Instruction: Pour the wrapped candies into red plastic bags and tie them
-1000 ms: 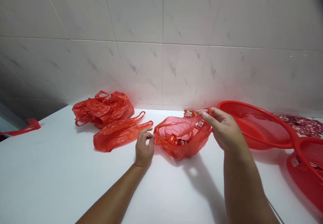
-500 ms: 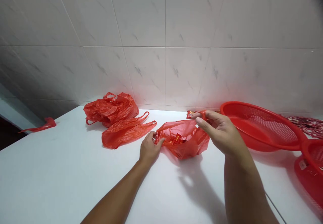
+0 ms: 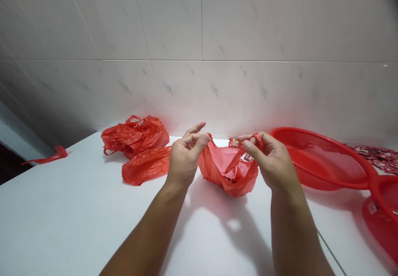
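**Left hand:** The left hand (image 3: 185,159) is raised above the bench, with its fingers narrow and the index finger pointing up. It seems to pinch the left handle (image 3: 209,136) of the bag at its tips.

**Right hand:** The right hand (image 3: 270,164) is also raised, and its fingers are curved. The right handle (image 3: 258,140) makes a loop around the fingers (image 3: 250,144), so this hand is holding the bag.

**Bag:** The red plastic bag (image 3: 228,176) lies between the hands, at 3 o'clock from the left hand and 9 o'clock from the right hand. Its long axis goes from handle to handle, across the view and nearly along the wall. Neither hand is clearly nearer.

**Bag look:** It is thin and creased. Its bottom sags on the bench, and its mouth is pulled up and open. Something dark shows inside, too unclear to name.

**Near bag:** A printed packet (image 3: 235,143) lies at 12 o'clock, just behind the bag.

**Left side:** At 9 o'clock are a bag pile (image 3: 134,137) and a flat bag (image 3: 146,166). Farther away is a red strip (image 3: 46,155).

**Right side:** At 3 o'clock is a red basket (image 3: 323,155).
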### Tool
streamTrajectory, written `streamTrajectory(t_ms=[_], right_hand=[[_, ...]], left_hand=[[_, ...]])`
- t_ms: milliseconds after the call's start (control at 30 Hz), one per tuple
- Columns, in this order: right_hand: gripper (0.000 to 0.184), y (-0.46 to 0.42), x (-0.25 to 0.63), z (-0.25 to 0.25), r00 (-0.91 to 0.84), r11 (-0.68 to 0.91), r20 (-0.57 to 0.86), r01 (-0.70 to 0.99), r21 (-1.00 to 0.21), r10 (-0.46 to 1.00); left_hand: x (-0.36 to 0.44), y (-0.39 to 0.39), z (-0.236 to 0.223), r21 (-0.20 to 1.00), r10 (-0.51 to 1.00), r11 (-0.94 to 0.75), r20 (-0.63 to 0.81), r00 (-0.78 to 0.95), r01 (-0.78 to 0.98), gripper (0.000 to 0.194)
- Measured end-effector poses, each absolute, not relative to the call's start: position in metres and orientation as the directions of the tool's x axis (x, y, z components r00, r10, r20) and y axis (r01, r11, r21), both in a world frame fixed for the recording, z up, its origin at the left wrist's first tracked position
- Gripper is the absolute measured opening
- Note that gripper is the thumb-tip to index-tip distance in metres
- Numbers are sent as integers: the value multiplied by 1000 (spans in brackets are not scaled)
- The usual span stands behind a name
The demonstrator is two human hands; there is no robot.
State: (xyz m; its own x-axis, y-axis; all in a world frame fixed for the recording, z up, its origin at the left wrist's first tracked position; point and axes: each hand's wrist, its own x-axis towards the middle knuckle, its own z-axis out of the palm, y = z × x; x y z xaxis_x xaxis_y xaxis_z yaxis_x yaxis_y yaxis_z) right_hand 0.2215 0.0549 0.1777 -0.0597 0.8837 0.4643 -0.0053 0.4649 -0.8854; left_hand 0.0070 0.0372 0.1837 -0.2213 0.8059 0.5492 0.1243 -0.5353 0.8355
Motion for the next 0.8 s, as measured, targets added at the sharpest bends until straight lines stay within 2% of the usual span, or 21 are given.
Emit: streamTrajectory(t_ms=[67,133,200,333,367,433,500,533,700,800], right_hand=[[30,52,220,181,-70,476,479,-54,-878,875],[27,49,220,183,-121,483,492,-93,-871,862],[29,47,219,184,-220,461,471,-99,-882,854],[57,45,211,182,-459,396,346,14,-918,818],[55,45,208,182,-508,399,339,11,-917,792],[39,45,201,181,-571,407,347,-25,-913,744],[22,45,197,180,-584,398,338,-28,-917,738],[19,45,196,179,-580,394,327,-11,-919,746],[34,46,206,178,-548,398,275,117,-910,790],[38,47,212,178,-546,385,259,128,-914,797]], left_hand=[[20,34,200,821,815,-567,547,-189,-65,25],[27,31,207,812,822,-567,546,-163,-141,23],[30,28,209,821,825,-564,553,-117,-95,23],[34,23,209,820,835,-551,544,89,156,29],[34,22,209,823,844,-535,515,148,190,32],[36,21,210,838,858,-504,457,237,210,38],[36,21,211,847,855,-492,427,295,201,41],[35,21,211,849,851,-492,421,313,193,41],[29,22,212,865,860,-474,415,296,165,36],[29,23,211,877,873,-451,395,287,164,33]])
